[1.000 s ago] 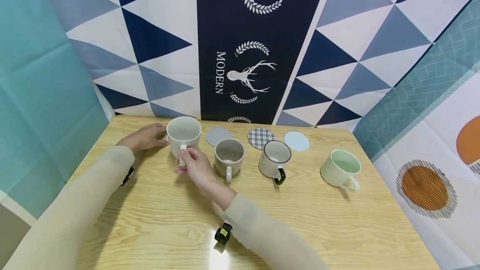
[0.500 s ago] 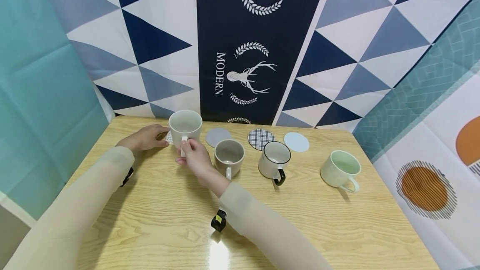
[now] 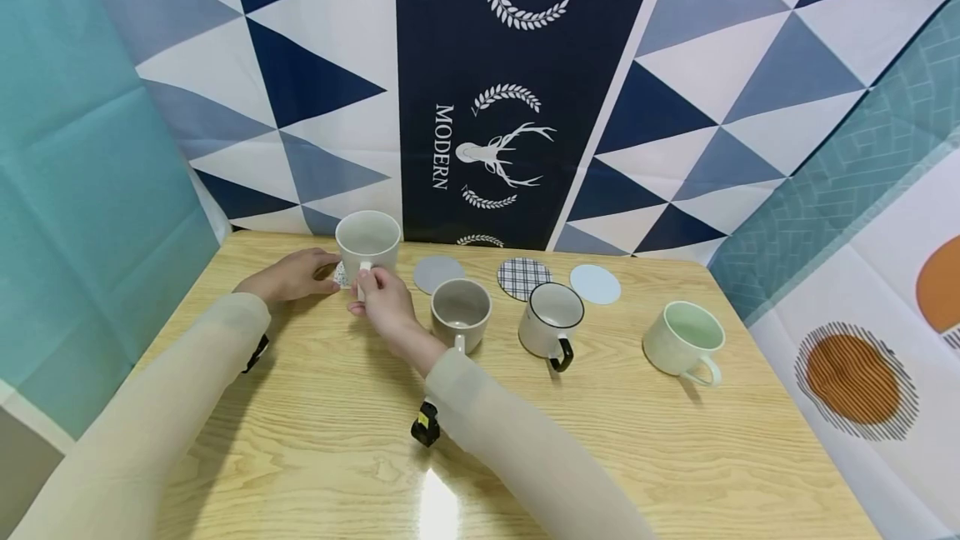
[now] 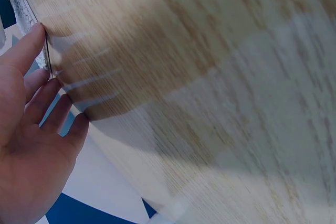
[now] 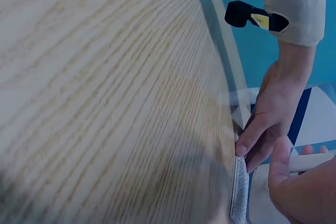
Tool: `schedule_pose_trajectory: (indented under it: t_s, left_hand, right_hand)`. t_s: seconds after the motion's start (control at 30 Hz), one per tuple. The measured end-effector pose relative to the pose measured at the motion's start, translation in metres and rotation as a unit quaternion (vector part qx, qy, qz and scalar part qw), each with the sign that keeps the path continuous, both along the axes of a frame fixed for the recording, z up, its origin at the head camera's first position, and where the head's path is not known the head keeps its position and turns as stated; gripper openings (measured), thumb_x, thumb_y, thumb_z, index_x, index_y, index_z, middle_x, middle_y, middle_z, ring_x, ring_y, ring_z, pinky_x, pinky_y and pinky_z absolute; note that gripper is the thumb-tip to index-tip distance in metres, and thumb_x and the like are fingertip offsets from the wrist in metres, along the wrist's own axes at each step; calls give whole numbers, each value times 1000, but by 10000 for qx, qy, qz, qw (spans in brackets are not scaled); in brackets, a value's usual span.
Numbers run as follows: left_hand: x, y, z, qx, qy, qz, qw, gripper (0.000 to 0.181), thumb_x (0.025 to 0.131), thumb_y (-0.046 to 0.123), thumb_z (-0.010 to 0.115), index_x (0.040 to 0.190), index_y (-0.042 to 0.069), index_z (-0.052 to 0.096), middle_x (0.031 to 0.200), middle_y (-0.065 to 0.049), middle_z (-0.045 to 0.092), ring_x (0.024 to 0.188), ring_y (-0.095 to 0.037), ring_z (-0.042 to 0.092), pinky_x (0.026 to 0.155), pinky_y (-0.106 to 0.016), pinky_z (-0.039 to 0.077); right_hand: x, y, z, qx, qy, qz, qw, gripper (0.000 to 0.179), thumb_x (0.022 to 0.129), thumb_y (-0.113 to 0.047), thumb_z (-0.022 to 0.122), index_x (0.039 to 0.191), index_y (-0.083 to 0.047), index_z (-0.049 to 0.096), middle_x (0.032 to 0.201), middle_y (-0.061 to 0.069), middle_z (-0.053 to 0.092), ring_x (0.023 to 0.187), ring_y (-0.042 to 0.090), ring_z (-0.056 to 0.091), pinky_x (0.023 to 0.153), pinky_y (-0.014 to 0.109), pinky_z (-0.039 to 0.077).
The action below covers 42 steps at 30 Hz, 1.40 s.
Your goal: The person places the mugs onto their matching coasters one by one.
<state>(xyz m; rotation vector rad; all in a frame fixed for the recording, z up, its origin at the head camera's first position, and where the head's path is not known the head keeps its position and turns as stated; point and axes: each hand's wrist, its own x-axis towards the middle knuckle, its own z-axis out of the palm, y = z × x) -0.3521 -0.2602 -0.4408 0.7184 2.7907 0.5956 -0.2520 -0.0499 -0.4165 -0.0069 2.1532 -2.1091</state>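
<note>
My right hand (image 3: 385, 300) pinches the handle of a white mug (image 3: 367, 240), which hangs upright close over the back left of the table. Partly hidden under and behind this mug, a speckled white coaster (image 3: 341, 275) lies on the wood. Beside it, my left hand (image 3: 295, 275) rests with thumb and index fingertip at the coaster's edge, the other fingertips touching the table. The left wrist view shows the left hand (image 4: 42, 108) with fingers spread along that edge. In the right wrist view, part of the right hand (image 5: 310, 187) is seen by the pale handle.
Right of the held mug stand a grey-brown mug (image 3: 461, 317), a white mug with black rim (image 3: 551, 322) and a pale green mug (image 3: 681, 338). Behind them lie a grey coaster (image 3: 438, 273), a plaid coaster (image 3: 523, 277) and a pale blue coaster (image 3: 596, 283). Patterned cloths surround the table.
My right hand has raised the white mug and moved it slightly toward the back, uncovering part of the speckled coaster. The left hand has stayed in place.
</note>
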Motion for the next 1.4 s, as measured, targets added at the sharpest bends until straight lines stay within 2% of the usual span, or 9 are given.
schedule_pose_trajectory:
  t_s: [0.3, 0.6, 0.83, 1.0, 1.27, 1.4]
  left_hand:
    - [0, 1, 0, -51, -33, 16, 10000, 68, 103, 28, 72, 157, -5, 46, 146, -32, 55, 133, -51, 54, 113, -69, 42]
    - [1, 0, 4, -75, -93, 80, 9999, 68, 104, 27, 71, 156, -7, 45, 146, -33, 55, 133, -51, 54, 113, -68, 42]
    - [2, 1, 4, -30, -11, 2, 10000, 68, 103, 26, 72, 156, -7, 46, 147, -32, 55, 136, -51, 52, 116, -68, 40]
    - [0, 1, 3, -56, -1, -15, 10000, 68, 103, 26, 72, 156, -8, 46, 148, -33, 54, 138, -52, 51, 117, -69, 38]
    - [1, 1, 3, -11, 10, -44, 10000, 67, 104, 26, 71, 156, -8, 45, 147, -34, 54, 137, -53, 51, 116, -69, 38]
    - [2, 0, 3, -18, 25, -39, 10000, 67, 104, 26, 71, 155, -9, 45, 147, -34, 54, 136, -54, 51, 116, -70, 39]
  right_hand:
    - [-11, -4, -5, 185, 4, -240, 9995, 33, 114, -25, 51, 107, 2, 69, 104, 8, 69, 78, 15, 69, 78, 28, 63]
    - [-20, -8, -6, 218, 12, -261, 9994, 34, 115, -28, 50, 111, 0, 68, 115, 14, 70, 85, 19, 73, 81, 29, 63]
    - [-27, -13, -7, 260, 81, -201, 9994, 36, 115, -27, 50, 119, 4, 68, 111, 11, 70, 91, 21, 74, 82, 27, 64]
    - [-29, -14, -8, 275, 45, -241, 9993, 34, 114, -27, 51, 117, 1, 70, 103, 4, 68, 89, 19, 74, 81, 27, 64]
    - [-34, -17, -9, 352, 61, -311, 9989, 34, 114, -26, 51, 115, 1, 70, 101, 7, 69, 100, 36, 76, 90, 43, 64]
    - [-35, -18, -11, 409, 6, -310, 9987, 34, 115, -27, 51, 115, 2, 70, 104, 9, 69, 103, 37, 75, 93, 46, 63]
